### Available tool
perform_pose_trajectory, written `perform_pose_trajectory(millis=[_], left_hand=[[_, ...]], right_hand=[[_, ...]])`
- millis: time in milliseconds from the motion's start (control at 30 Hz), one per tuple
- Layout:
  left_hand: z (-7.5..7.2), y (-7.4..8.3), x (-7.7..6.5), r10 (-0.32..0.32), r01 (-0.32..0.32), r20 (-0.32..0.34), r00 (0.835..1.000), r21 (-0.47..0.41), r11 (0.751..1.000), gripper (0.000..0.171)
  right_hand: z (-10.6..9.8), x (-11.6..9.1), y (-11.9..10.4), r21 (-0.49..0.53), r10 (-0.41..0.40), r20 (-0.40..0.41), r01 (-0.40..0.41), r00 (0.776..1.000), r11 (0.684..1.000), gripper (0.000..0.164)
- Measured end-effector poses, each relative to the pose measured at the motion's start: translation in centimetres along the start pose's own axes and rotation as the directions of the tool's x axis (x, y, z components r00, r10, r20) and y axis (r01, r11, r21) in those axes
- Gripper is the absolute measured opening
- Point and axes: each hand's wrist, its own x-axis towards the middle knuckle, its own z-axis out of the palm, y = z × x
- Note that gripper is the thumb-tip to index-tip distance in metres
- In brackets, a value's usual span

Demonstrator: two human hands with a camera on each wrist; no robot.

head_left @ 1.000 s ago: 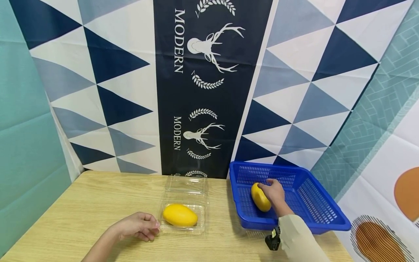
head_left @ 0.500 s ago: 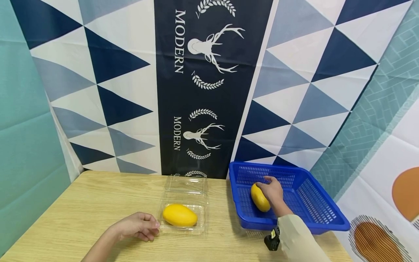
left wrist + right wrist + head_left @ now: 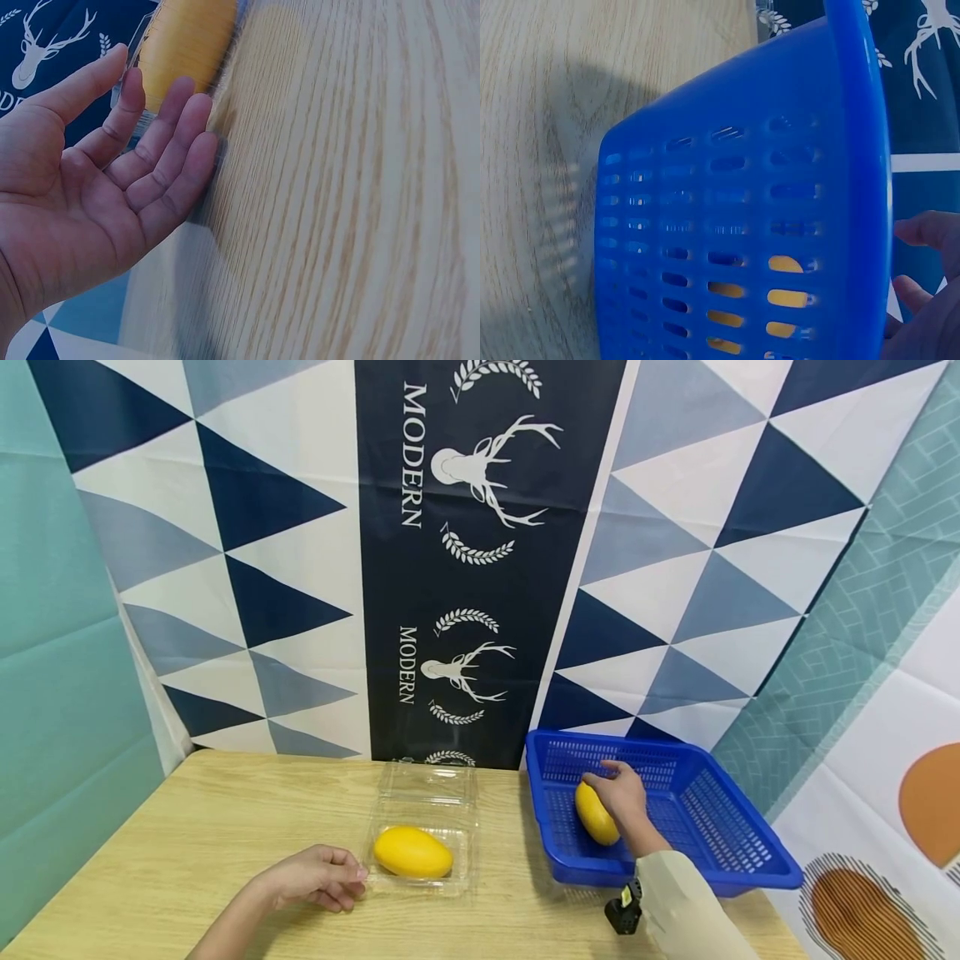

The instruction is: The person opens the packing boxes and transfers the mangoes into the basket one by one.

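A yellow mango (image 3: 412, 852) lies in the near half of a clear plastic clamshell box (image 3: 463, 864), whose lid is folded back towards the wall. My left hand (image 3: 315, 878) is at the box's left edge, fingers loosely bent. In the left wrist view the palm of the left hand (image 3: 105, 176) faces up and holds nothing. Inside a blue plastic basket (image 3: 757, 852) a second mango (image 3: 596, 817) rests. My right hand (image 3: 624, 797) hovers over its upper end with thumb and fingers apart. Through the basket slots in the right wrist view, that mango (image 3: 787, 298) shows below the fingers.
The wooden table (image 3: 225, 827) runs back to a patterned cloth wall (image 3: 285, 568). The basket's high slotted side (image 3: 742, 187) stands between the right wrist camera and the mango. A small black device (image 3: 624, 910) is strapped at the right wrist.
My right hand has shifted slightly left and away from me above the mango in the basket. The left hand, the box and both mangoes have stayed in place.
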Motion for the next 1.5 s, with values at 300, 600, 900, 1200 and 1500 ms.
perform_pose_trajectory(millis=[300,600,900,1200,1500], left_hand=[[0.0,0.1,0.0,-0.007,0.007,0.004,1.000,-0.001,1.000,0.037],[0.1,0.1,-0.1,-0.009,0.009,0.001,1.000,0.006,1.000,0.036],[0.1,0.2,-0.1,-0.005,0.005,0.014,1.000,0.004,1.000,0.036],[0.1,0.1,-0.1,-0.002,0.002,0.017,1.000,-0.002,1.000,0.037],[0.0,0.1,-0.1,0.000,0.000,0.020,1.000,-0.009,1.000,0.036]], right_hand=[[0.2,-0.2,-0.6,0.038,0.006,0.019,-0.007,1.000,0.999,0.058],[0.4,-0.2,-0.8,0.043,-0.003,0.016,0.002,1.000,0.999,0.056],[0.5,-0.9,-1.2,0.040,-0.042,0.032,0.041,0.999,0.998,0.055],[0.9,-1.9,-2.1,0.049,-0.093,0.046,0.091,0.995,0.995,0.055],[1.2,-2.3,-2.7,0.049,-0.102,0.054,0.099,0.993,0.994,0.054]])
